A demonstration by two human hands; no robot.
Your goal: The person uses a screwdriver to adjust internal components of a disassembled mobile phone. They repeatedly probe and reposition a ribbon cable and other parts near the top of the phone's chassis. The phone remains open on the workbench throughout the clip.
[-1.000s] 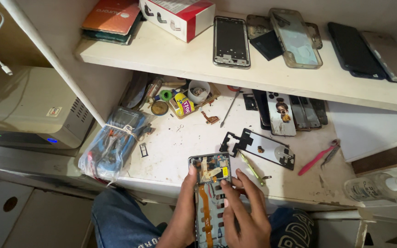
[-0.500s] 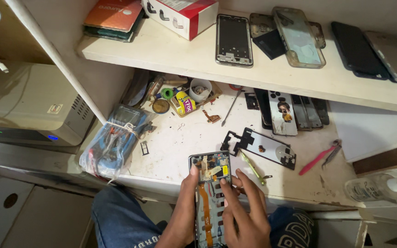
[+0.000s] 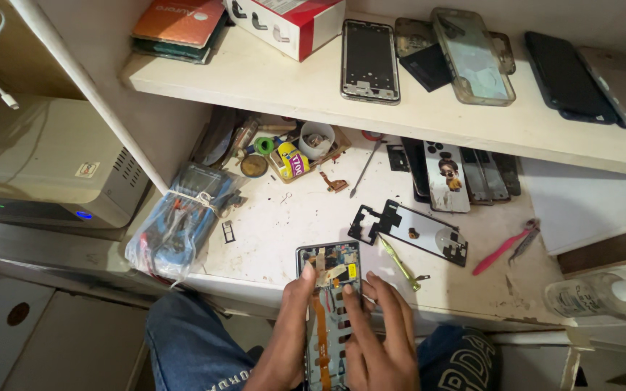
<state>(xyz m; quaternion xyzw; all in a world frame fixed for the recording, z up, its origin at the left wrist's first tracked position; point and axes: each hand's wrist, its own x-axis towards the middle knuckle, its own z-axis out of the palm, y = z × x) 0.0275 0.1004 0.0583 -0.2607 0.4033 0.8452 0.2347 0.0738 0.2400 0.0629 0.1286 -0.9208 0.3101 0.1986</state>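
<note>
Left hand [image 3: 288,340] grip clamped on opened phone [image 3: 330,304], back cover off, held over front edge of bench [image 3: 291,224], above lap. Right hand [image 3: 378,340] fingers apart, index tip pressing phone's insides near orange flex cable [image 3: 320,326]. Yellow-green pry tool [image 3: 398,263] just beside, black inner frame [image 3: 407,230] near. Pink tweezers [image 3: 505,246] well apart.

2 hands [image 3: 342,340], 1 opened phone [image 3: 330,289], 1 pink tweezers [image 3: 505,246].

White workbench [image 3: 284,224] w/ shelf [image 3: 269,80] above.
</note>
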